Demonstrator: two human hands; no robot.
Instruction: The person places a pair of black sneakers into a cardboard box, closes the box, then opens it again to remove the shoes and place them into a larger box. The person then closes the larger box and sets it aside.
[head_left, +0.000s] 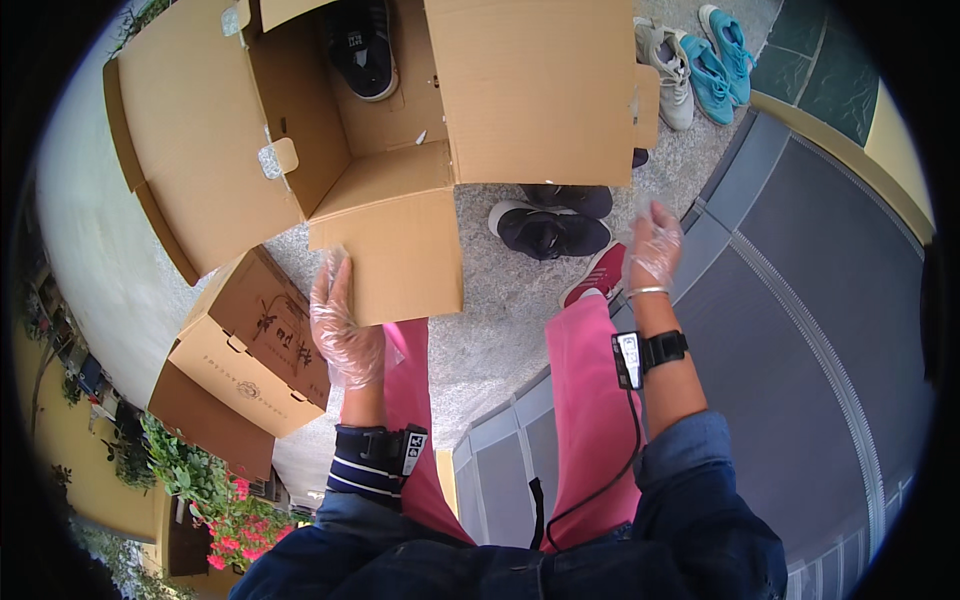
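My left hand, in a clear plastic glove, is at the left edge of a flap of a large open cardboard box. Its fingers point away from me and overlap that edge; whether they pinch the cardboard cannot be told. A dark shoe with a white sole rim lies inside the box at the far end. My right hand, gloved the same way, is raised to the right of the box with curled fingers and no visible object in it. Below it and to its left are a red shoe and dark shoes.
A second cardboard box with printed writing stands at left, near a pink-flowered plant. Grey-white and turquoise shoes lie at upper right. A grey zippered fabric panel fills the right side. A cable hangs from my right wrist.
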